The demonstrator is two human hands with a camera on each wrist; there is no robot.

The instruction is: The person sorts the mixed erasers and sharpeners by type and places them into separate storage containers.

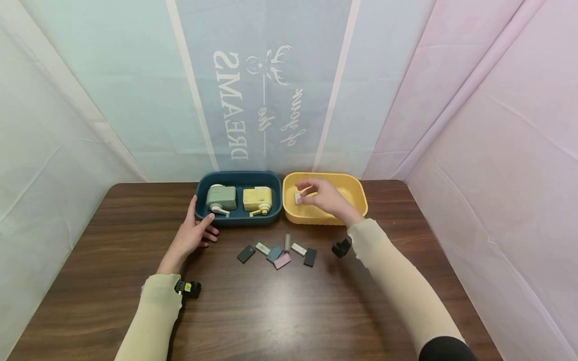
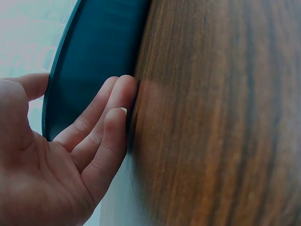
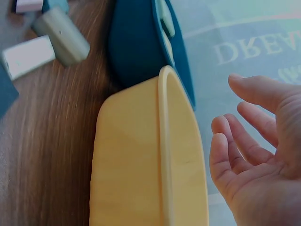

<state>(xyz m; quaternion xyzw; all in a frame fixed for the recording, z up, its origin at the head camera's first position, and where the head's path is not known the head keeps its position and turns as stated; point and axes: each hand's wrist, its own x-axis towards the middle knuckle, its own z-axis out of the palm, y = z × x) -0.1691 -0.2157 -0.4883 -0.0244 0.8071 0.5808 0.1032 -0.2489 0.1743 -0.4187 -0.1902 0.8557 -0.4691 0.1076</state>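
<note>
Progress appears early: white block [image 1: 297,199] in yellow bin [image 1: 311,219], seven blocks [image 1: 282,261] remaining on tabletop [image 1: 253,301]. Your right grip [image 1: 328,196] gapes empty; your left grip [image 1: 188,234] rests loosely against blue bin [image 1: 239,221].

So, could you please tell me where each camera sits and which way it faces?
Head: worn on the head, facing forward and down at the table; left hand, right hand and sleeves show.
Left wrist: worn there, facing the blue tray and table; left hand shows.
Right wrist: worn there, facing the yellow tray and blocks; right hand shows.
Head and right wrist share both trays, blocks and lettered backdrop.
</note>
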